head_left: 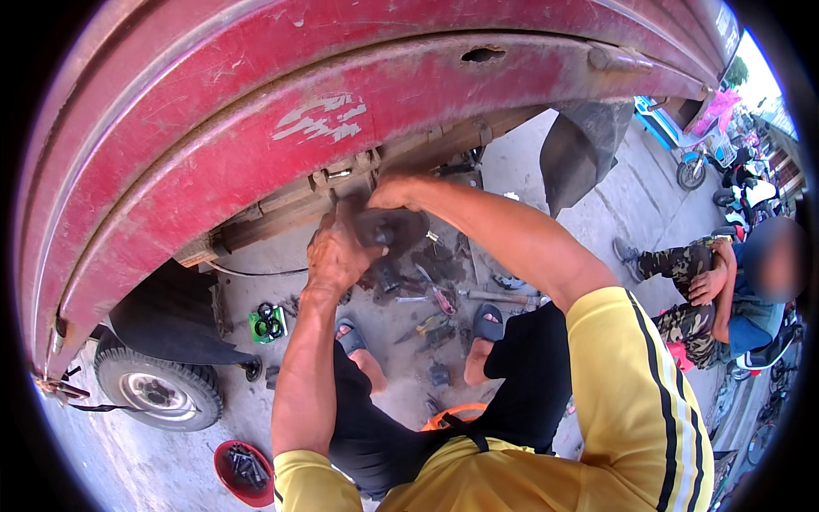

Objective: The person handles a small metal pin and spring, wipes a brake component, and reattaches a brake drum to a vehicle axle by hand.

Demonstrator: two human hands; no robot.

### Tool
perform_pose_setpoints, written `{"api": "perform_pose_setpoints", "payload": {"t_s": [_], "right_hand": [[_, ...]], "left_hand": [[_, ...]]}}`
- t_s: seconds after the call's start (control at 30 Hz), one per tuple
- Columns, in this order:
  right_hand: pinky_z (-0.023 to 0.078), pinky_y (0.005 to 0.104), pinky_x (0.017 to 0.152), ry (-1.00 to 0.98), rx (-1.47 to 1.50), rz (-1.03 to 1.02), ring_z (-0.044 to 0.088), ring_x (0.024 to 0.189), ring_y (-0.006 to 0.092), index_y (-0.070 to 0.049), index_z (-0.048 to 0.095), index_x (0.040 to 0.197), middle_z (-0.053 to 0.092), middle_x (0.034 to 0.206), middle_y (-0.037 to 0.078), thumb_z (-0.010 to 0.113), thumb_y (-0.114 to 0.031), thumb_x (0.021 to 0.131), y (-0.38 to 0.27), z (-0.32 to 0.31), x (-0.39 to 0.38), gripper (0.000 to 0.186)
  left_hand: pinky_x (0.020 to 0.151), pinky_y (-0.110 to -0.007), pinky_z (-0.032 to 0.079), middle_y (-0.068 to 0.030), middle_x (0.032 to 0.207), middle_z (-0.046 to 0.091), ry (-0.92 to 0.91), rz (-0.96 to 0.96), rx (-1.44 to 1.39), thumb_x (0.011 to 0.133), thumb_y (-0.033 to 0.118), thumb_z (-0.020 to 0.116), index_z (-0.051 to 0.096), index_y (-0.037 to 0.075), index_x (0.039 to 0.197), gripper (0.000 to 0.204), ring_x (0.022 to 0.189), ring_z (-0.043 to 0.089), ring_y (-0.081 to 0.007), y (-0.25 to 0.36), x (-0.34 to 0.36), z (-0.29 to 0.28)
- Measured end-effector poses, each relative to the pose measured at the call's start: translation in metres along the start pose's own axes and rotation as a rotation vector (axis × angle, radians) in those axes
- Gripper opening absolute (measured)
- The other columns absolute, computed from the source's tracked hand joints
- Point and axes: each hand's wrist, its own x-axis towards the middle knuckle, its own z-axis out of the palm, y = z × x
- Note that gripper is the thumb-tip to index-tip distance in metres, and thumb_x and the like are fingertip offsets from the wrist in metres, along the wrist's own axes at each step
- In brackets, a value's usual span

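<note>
Both arms reach under the edge of a red vehicle body (409,94). My left hand (337,252) is closed around the near side of a dark, greasy rounded part (403,229), its thumb lying along it. The part is smeared by motion, so its kind is unclear. Just beyond, my right hand (397,191) is closed beside the rusty underframe (290,194); what its fingers hold is hidden. A small shiny metal fitting (339,173) shows on the underframe beside my hands.
Pliers (433,322), a hammer (499,297) and other tools lie between my feet. To the left are a green packet with black rings (268,322), a wheel (158,388) and a red bowl of metal parts (242,474). A person (717,290) sits at right near motorbikes.
</note>
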Motion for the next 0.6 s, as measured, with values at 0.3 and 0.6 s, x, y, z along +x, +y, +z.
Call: {"api": "perform_pose_setpoints", "payload": {"t_s": [0.3,0.6], "right_hand": [[0.056,0.043,0.059,-0.213,0.143,0.044,0.067,0.071,0.0241,0.006,0.07,0.096,0.07,0.087,0.013,0.079,-0.013,0.073,-0.001,-0.014,0.0,0.03],[0.054,0.0453,0.061,-0.056,-0.082,-0.014,0.066,0.076,0.026,0.003,0.071,0.099,0.069,0.091,0.013,0.079,-0.015,0.072,0.012,0.0,0.018,0.034]], "left_hand": [[0.104,-0.045,0.044,-0.0261,0.134,0.054,0.046,0.066,0.112,0.066,0.032,0.088,0.044,-0.001,0.14,0.092,0.124,0.054,-0.0407,-0.003,-0.006,-0.002],[0.08,-0.037,0.049,-0.0203,0.102,0.069,0.027,0.042,-0.12,0.082,0.018,0.076,0.065,-0.001,0.103,0.03,0.088,0.065,-0.0275,-0.007,-0.058,-0.085]]}}
